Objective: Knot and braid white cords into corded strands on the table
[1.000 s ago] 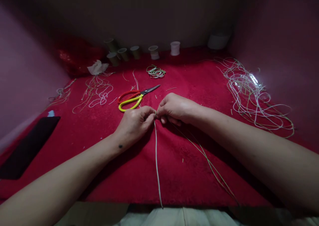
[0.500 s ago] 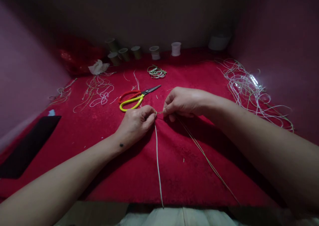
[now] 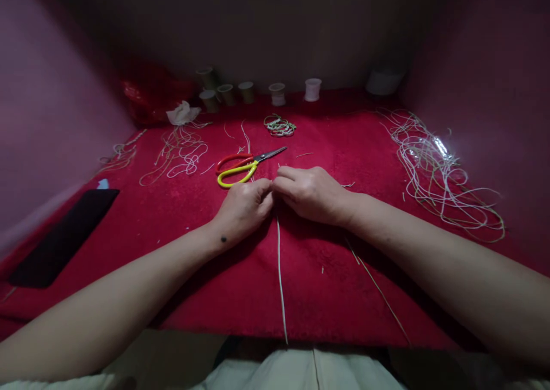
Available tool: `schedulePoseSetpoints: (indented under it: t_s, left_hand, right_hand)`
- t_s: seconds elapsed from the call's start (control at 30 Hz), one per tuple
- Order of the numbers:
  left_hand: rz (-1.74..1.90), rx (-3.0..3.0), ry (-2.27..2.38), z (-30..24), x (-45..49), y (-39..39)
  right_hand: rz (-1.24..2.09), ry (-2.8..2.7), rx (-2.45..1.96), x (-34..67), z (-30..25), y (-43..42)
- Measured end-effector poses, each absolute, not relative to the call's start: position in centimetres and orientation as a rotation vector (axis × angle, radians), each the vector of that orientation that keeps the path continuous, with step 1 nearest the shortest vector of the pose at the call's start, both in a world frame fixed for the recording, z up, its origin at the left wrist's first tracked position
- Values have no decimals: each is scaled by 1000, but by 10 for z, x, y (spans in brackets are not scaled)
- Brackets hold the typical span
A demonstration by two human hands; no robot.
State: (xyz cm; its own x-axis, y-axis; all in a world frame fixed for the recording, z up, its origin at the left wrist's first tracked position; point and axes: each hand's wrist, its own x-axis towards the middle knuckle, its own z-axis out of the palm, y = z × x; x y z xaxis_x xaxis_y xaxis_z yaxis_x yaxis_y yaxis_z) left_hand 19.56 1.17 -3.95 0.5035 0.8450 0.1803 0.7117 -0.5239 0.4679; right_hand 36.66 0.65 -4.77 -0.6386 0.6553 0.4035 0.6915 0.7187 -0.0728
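My left hand point(image 3: 244, 207) and my right hand point(image 3: 310, 192) meet fingertip to fingertip over the red cloth point(image 3: 215, 264), both pinched on thin cord. A pale cord point(image 3: 280, 275) runs from the pinch straight toward me to the cloth's near edge. A thinner tan strand point(image 3: 378, 290) trails from under my right hand to the lower right. Scissors point(image 3: 243, 165) with one red and one yellow handle lie just beyond my left hand.
A loose heap of pale cord point(image 3: 433, 172) lies at the right. More cord pieces point(image 3: 180, 152) lie at the left. A small braided bundle point(image 3: 279, 125) and several spools point(image 3: 247, 91) stand at the back. A dark flat object point(image 3: 64, 235) rests at the left edge.
My right hand moved out to the right, drawing a strand, then came back against my left hand. The view shifted slightly, so everything sits a little further right.
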Motion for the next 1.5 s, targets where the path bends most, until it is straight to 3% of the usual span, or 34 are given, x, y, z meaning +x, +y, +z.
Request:
schedulePoseSetpoints:
  t_s: [0.37,0.8,1.5]
  left_hand:
    - [505,2313,1334,-37,198,9]
    - [486,2314,1334,-37,197,10]
    - [520,2383,1354,-42,195,11]
  right_hand:
    - [-205,-2642,-1151,374,-50,8]
    - [486,-2139,-1288,363,-46,8]
    - [64,-2343,-1381,354,-54,3]
